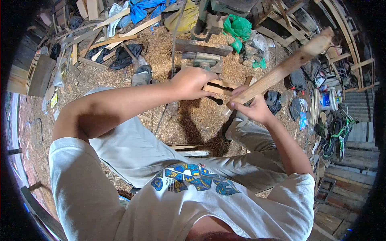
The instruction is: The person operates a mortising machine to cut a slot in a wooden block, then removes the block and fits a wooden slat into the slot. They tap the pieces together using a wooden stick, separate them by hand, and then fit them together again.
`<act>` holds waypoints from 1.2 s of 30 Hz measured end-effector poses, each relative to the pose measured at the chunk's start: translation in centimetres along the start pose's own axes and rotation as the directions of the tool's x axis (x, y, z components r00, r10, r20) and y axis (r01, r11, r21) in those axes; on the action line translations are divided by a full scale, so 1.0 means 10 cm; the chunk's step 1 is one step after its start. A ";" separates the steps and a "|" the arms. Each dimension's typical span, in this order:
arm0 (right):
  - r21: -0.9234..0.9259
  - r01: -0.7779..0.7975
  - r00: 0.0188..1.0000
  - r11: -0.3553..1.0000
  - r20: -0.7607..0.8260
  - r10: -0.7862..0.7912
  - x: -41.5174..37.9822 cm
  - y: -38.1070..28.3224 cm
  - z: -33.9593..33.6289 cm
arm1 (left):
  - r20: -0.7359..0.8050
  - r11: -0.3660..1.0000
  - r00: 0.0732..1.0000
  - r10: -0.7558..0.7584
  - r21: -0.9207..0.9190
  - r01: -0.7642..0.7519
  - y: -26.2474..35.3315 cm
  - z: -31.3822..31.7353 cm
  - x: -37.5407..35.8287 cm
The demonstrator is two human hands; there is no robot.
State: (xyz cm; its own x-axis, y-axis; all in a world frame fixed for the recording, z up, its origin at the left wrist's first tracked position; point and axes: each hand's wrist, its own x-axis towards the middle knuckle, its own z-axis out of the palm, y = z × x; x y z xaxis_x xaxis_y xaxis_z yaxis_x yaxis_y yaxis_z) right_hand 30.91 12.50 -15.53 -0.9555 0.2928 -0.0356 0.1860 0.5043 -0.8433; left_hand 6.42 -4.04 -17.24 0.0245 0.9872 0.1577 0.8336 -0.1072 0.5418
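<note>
My left hand [193,83] is closed around the left end of a short slotted wooden piece [222,90], two pale strips with a dark gap between them. In my right hand [255,109] is the lower end of a long wooden board [287,67], which slants up to the right. The board's near end and my right fingers overlap the right end of the slotted piece. Just beyond my left hand stands a bench vise [207,58] with wooden jaws. A dark rod with a rounded end [216,100] shows below the slotted piece.
Wood shavings [161,52] cover the ground around my legs. Loose wooden strips [108,42] and black plastic bags [124,56] lie at upper left. A green plastic bag [238,29] sits behind the vise; a small green bicycle [338,134] is at the right.
</note>
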 end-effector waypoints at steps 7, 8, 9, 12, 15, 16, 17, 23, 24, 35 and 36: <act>0.071 -0.088 0.985 0.994 0.157 0.076 -0.06 0.10 0.00 | -0.193 0.998 0.980 0.052 -0.016 -0.057 -0.07 -0.01 -0.20; 0.150 -0.117 0.987 0.982 0.129 0.098 -0.07 0.13 0.00 | -0.196 0.999 0.980 0.045 -0.011 -0.048 -0.09 -0.02 -0.24; 0.230 -0.143 0.987 0.963 0.103 0.122 -0.07 0.16 -0.01 | -0.191 1.000 0.981 0.022 0.002 -0.022 -0.10 -0.07 -0.27; 0.367 -0.207 0.978 0.907 0.080 0.191 -0.07 0.25 -0.10 | -0.158 0.997 0.984 -0.079 0.001 0.080 -0.10 -0.21 -0.36; 0.292 -0.247 0.968 0.924 0.113 0.223 -0.07 0.32 -0.21 | -0.106 0.981 0.976 -0.190 0.004 0.192 -0.11 -0.30 -0.43; 0.225 -0.238 0.969 0.945 0.121 0.215 -0.07 0.37 -0.22 | -0.102 0.981 0.976 -0.195 -0.021 0.193 -0.12 -0.30 -0.46; 0.157 -0.227 0.970 0.961 0.129 0.208 -0.07 0.39 -0.21 | -0.100 0.980 0.975 -0.198 -0.047 0.195 -0.14 -0.31 -0.50; 0.012 -0.227 0.954 0.974 0.204 0.220 -0.08 0.36 -0.17 | -0.361 0.998 0.931 -0.055 -0.019 0.052 -0.21 -0.25 -0.66; 0.010 -0.226 0.954 0.974 0.206 0.219 -0.09 0.27 -0.14 | -0.345 0.996 0.934 -0.091 -0.030 0.086 -0.21 -0.28 -0.67; -0.172 -0.161 0.961 0.972 0.195 0.194 -0.06 0.08 -0.34 | -0.332 0.935 0.886 -0.323 -0.256 0.245 0.07 -0.76 -0.81; -0.172 -0.161 0.961 0.972 0.196 0.194 -0.07 0.07 -0.30 | -0.370 0.939 0.876 -0.309 -0.263 0.220 0.06 -0.77 -0.83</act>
State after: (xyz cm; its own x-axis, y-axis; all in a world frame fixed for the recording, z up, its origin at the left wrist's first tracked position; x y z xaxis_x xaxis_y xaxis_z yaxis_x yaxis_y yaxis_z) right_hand 32.35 15.07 -14.45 -0.9274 0.2198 -0.3027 0.3737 0.5831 -0.7214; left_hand 2.44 -13.18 -11.84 -0.4404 0.8542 0.2763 0.6435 0.0858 0.7606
